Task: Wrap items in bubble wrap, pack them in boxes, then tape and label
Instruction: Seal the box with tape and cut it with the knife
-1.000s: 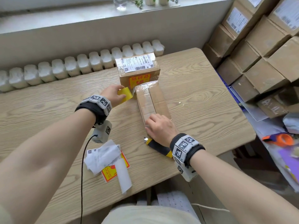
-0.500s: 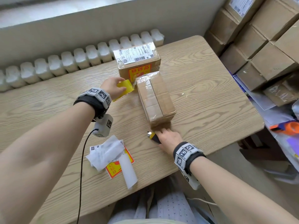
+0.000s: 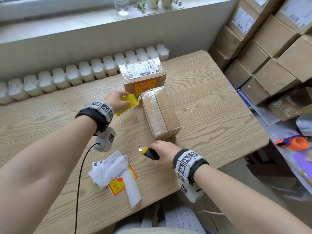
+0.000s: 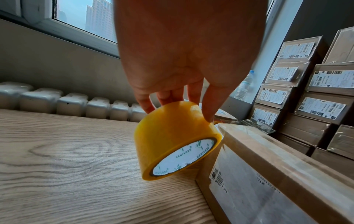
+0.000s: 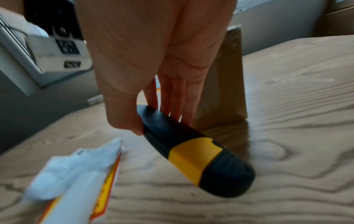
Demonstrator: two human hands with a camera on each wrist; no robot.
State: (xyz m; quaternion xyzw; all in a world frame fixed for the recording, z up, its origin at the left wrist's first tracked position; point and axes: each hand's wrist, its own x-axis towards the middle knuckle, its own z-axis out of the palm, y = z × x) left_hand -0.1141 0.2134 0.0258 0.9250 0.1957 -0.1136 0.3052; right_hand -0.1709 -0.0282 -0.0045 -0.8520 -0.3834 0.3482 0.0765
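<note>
- Wood-grain tabletop (image 3: 211, 102) stands against a radiator (image 3: 81, 73) under a windowsill, with stacked cartons (image 3: 270, 53) on the right.
- Box (image 3: 160, 112) lies mid-tabletop, taped along its top, between the two hands.
- Left hand (image 3: 116, 100) grips a yellow tape roll (image 3: 128, 103) just left of the box's far end; a clear strip runs from the roll to that end.
- Right hand (image 3: 164, 152) sits just before the box's near end, fingers and thumb pinching a black-and-yellow knife (image 3: 149, 152), its blade tip pointing left.
- Left wrist view shows the roll (image 4: 176, 139) held tilted by fingertips above the tabletop, its white core printed DENIANDE, and a label on the box's side (image 4: 249, 189) hidden from the head view.
- Right wrist view shows the knife's (image 5: 195, 153) butt end lifted off the tabletop; it is blurred.
- Labelled box (image 3: 143, 76) stands touching the box's far end.
- Loose papers (image 3: 114, 173) with a red-and-yellow sticker lie near the knife, left of the right hand.
- Orange dispenser (image 3: 293, 143) lies off the tabletop, far right.
</note>
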